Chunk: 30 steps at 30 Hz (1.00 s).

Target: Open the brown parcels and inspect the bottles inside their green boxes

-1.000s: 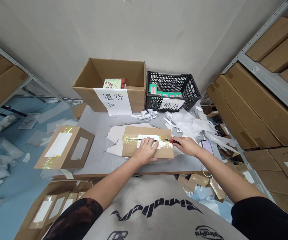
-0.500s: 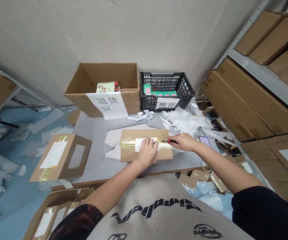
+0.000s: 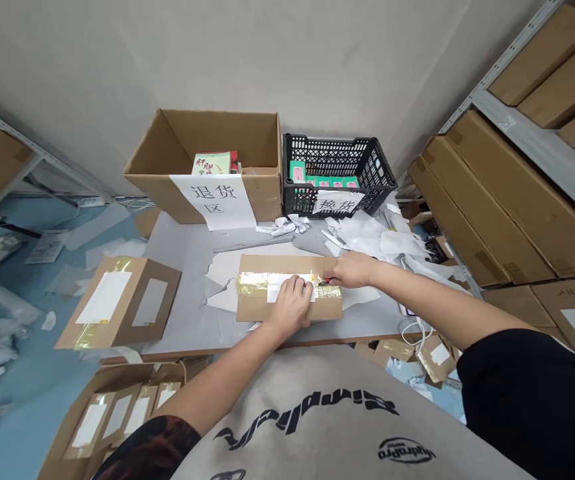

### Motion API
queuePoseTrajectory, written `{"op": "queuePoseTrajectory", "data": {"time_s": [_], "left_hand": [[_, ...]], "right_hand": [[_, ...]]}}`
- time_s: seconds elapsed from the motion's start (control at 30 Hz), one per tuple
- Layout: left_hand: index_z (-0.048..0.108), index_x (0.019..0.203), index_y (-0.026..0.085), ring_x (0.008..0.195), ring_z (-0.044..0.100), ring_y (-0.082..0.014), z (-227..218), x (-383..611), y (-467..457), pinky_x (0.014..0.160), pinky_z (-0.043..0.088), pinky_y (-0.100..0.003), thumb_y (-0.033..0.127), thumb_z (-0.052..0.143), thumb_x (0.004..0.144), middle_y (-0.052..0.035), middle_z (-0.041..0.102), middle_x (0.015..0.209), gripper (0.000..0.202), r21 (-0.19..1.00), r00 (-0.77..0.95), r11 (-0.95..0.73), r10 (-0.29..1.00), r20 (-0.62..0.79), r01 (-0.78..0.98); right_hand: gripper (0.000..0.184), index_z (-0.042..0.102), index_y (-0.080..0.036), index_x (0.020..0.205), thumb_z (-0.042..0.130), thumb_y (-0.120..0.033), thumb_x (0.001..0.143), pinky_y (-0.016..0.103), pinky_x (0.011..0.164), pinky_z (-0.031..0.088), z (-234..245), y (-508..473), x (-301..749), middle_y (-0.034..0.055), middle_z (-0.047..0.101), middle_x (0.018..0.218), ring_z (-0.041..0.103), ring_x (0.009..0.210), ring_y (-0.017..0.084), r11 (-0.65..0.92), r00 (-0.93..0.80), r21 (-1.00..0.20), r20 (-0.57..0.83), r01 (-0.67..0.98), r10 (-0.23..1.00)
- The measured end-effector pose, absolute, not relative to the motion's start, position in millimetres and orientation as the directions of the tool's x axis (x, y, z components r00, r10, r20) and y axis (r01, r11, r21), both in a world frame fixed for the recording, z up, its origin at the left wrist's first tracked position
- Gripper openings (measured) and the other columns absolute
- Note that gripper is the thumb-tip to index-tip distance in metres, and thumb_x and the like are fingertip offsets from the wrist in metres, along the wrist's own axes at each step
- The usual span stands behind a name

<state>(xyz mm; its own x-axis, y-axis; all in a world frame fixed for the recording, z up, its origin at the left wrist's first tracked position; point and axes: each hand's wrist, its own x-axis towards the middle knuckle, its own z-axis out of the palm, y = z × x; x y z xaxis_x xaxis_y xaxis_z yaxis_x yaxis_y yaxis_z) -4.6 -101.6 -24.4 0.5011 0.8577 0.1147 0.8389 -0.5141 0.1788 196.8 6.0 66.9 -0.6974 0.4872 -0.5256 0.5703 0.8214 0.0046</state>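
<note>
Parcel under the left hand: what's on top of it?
Tape runs across a white label on top of the parcel. The left hand lies on the label, covering part of it. The right hand holds a small cutter at the tape.

Cardboard parcel (image 3: 262,308), flat, lying lengthwise on the table (image 3: 182,293), with yellowish tape (image 3: 250,283) across it and a white label (image 3: 280,288). Left hand (image 3: 291,308) pressing on top, fingers spread. Right hand (image 3: 354,270) gripping a small red-handled cutter (image 3: 325,282) at the tape's right end.
</note>
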Motion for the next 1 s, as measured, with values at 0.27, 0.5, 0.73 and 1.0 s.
{"op": "queuePoseTrajectory", "data": {"time_s": [0.27,0.5,0.73,1.0], "left_hand": [[0.047,0.121,0.014,0.116,0.047,-0.0373,-22.5,-2.9,-99.8,0.098,0.04,-0.048,0.023,0.083,0.047,-0.0165,0.052,0.115,0.083,0.223,0.495,-0.499,0.865,0.077,0.837],[0.046,0.122,0.019,0.117,0.047,-0.0373,-19.8,-2.8,-97.6,0.097,0.039,-0.049,0.022,0.079,0.051,-0.0149,0.052,0.116,0.078,0.219,0.499,-0.493,0.866,0.029,0.842],[0.046,0.122,0.018,0.115,0.049,-0.0357,-18.7,-3.8,-92.3,0.096,0.042,-0.048,0.024,0.078,0.051,-0.0149,0.052,0.115,0.078,0.209,0.5,-0.49,0.866,0.005,0.846],[0.04,0.131,0.018,0.128,0.043,-0.0386,-23.9,-8.1,-87.9,0.107,0.035,-0.053,0.03,0.082,0.054,-0.0162,0.052,0.125,0.089,0.247,0.541,-0.53,0.841,0.028,0.811]], "right_hand": [[0.029,0.073,-0.027,0.109,0.051,-0.038,0.093,0.031,0.065,0.039,78.5,13.9,190.9,0.0112,0.075,0.098,0.068,0.09,0.028,0.866,-0.672,0.036,-0.615,0.5,0.413],[0.032,0.072,-0.028,0.112,0.05,-0.041,0.094,0.031,0.067,0.039,80.6,21.0,211.5,0.0108,0.075,0.094,0.068,0.086,0.026,0.859,-0.674,0.005,-0.618,0.511,0.405],[0.028,0.074,-0.033,0.109,0.056,-0.041,0.089,0.031,0.063,0.038,62.3,25.8,226.4,0.0086,0.075,0.091,0.068,0.082,0.026,0.821,-0.67,-0.061,-0.614,0.568,0.418],[0.03,0.071,-0.03,0.103,0.049,-0.048,0.093,0.03,0.062,0.035,70.0,51.2,285.3,0.0055,0.07,0.075,0.062,0.068,0.022,0.678,-0.681,-0.212,-0.472,0.704,0.56]]}}
